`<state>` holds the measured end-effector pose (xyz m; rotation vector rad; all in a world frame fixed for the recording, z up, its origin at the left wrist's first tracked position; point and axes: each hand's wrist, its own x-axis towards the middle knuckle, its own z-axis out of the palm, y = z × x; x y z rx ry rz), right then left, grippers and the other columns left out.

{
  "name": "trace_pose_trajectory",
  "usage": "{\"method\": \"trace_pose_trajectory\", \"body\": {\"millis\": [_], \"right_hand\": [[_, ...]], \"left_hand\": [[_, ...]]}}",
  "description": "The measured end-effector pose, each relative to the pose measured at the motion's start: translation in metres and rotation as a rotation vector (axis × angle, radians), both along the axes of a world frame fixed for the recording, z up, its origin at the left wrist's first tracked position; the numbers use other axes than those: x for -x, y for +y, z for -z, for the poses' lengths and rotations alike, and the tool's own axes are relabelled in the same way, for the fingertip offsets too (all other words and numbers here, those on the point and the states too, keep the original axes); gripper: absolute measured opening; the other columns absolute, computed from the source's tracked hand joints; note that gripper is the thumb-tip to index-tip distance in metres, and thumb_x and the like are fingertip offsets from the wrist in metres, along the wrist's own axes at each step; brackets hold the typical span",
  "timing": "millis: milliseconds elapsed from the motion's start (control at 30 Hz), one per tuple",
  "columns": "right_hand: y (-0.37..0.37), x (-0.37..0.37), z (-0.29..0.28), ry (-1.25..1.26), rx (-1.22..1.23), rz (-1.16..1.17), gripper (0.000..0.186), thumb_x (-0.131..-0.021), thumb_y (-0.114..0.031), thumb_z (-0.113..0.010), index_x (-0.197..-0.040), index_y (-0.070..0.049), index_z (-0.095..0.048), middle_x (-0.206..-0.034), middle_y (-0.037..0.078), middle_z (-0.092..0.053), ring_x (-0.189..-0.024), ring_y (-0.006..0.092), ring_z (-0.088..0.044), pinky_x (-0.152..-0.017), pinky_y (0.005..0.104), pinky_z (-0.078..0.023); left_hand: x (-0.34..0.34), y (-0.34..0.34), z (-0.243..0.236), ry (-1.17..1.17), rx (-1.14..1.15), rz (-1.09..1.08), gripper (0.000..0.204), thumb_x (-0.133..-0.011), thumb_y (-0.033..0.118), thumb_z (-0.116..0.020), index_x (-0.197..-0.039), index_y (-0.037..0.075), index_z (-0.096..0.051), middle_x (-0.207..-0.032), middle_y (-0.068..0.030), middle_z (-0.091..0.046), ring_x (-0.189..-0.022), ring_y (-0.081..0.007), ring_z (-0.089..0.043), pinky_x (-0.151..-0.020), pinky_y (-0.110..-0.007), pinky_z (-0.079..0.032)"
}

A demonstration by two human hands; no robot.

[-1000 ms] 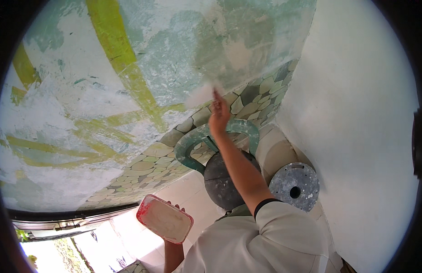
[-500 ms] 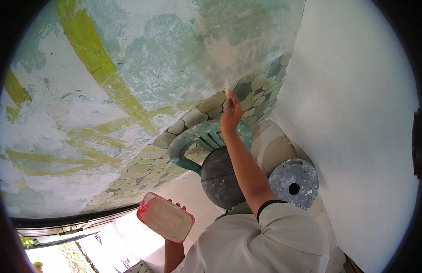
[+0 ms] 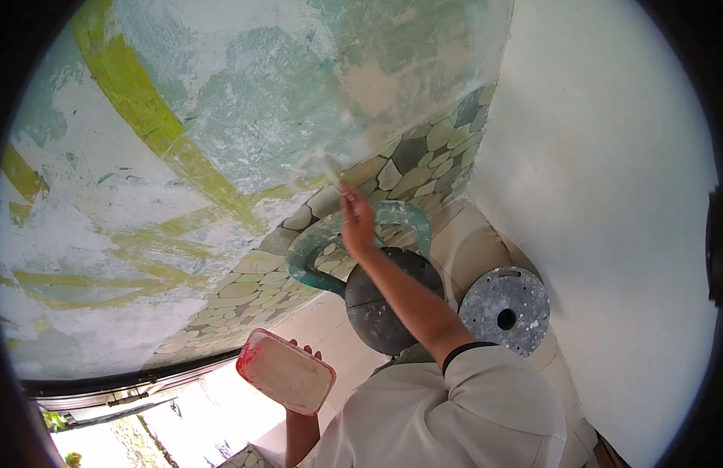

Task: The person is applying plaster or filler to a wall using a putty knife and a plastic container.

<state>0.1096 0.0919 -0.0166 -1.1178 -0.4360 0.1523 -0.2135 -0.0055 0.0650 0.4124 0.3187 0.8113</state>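
My left hand (image 3: pixel 311 352) holds a red rectangular tub (image 3: pixel 249 359) from beneath, its fingers showing along the right rim. Pale, creamy filler paste (image 3: pixel 290 378) covers the inside of the tub. Up ahead, my right hand (image 3: pixel 358 224) is closed on the handle of a putty knife (image 3: pixel 327 165). The knife's pale, wide blade is smeared by motion and lies at the patchy painted wall (image 3: pixel 260 86), just above the stone-pattern border. Whether the blade presses on the wall I cannot tell.
Below my right arm stands a green plastic chair (image 3: pixel 303 261) with a round dark lid or disc (image 3: pixel 377 312) at its seat. A paint-spattered grey round stool (image 3: pixel 486 312) is to its right. A white wall (image 3: pixel 595 195) rises at the right. Stone-pattern cladding (image 3: pixel 412 179) runs along the wall's foot.
My right hand and the putty knife have swept left and slightly down along the wall's lower edge. My left hand and the tub have barely moved.
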Motion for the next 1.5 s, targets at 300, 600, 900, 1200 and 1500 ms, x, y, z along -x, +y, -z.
{"method": "trace_pose_trajectory", "body": {"millis": [300,600,900,1200,1500], "right_hand": [[-0.015,-0.14,0.026,0.092,-0.091,0.444,0.022,-0.092,-0.007,-0.052,-0.11,0.002,-0.06,-0.104,0.008,-0.062,-0.094,0.0162,-0.058,-0.084,0.0283,-0.046],[0.034,0.013,-0.02,-0.006,-0.089,0.142,0.026,-0.092,-0.007,-0.048,-0.114,-0.003,-0.062,-0.107,0.01,-0.064,-0.094,0.0202,-0.059,-0.083,0.0303,-0.045],[-0.007,-0.032,0.001,-0.017,0.065,0.142,0.022,-0.091,-0.007,-0.054,-0.11,0.0,-0.061,-0.094,0.005,-0.063,-0.086,0.0128,-0.057,-0.077,0.0257,-0.045],[-0.026,-0.143,-0.023,0.092,-0.111,0.435,0.03,-0.09,-0.004,-0.051,-0.118,-0.005,-0.062,-0.112,0.002,-0.063,-0.09,0.011,-0.057,-0.072,0.0254,-0.045],[-0.032,-0.084,-0.106,-0.185,-0.053,0.206,0.032,-0.094,-0.007,-0.05,-0.124,-0.007,-0.058,-0.116,0.003,-0.062,-0.09,0.0094,-0.058,-0.066,0.0227,-0.049]], "left_hand": [[0.008,-0.005,0.012,-0.015,0.024,0.003,0.065,-0.093,0.042,-0.051,-0.144,0.009,-0.028,-0.147,-0.0128,-0.033,-0.13,-0.0364,-0.039,-0.112,-0.055,-0.026],[0.001,-0.005,0.005,0.03,-0.017,0.004,0.072,-0.09,0.048,-0.053,-0.144,0.009,-0.026,-0.146,-0.0128,-0.033,-0.129,-0.0349,-0.04,-0.112,-0.054,-0.027],[0.0,-0.002,0.004,0.049,-0.016,-0.001,0.074,-0.089,0.051,-0.053,-0.145,0.011,-0.025,-0.147,-0.0134,-0.031,-0.13,-0.0362,-0.039,-0.112,-0.055,-0.027],[0.033,0.002,0.032,0.027,0.049,-0.048,0.059,-0.095,0.041,-0.046,-0.144,0.012,-0.028,-0.148,-0.0117,-0.031,-0.131,-0.0377,-0.038,-0.112,-0.055,-0.025],[0.015,0.007,0.019,0.001,-0.119,0.012,0.072,-0.09,0.051,-0.051,-0.144,0.012,-0.026,-0.146,-0.0132,-0.034,-0.129,-0.0393,-0.04,-0.11,-0.057,-0.028]]}}
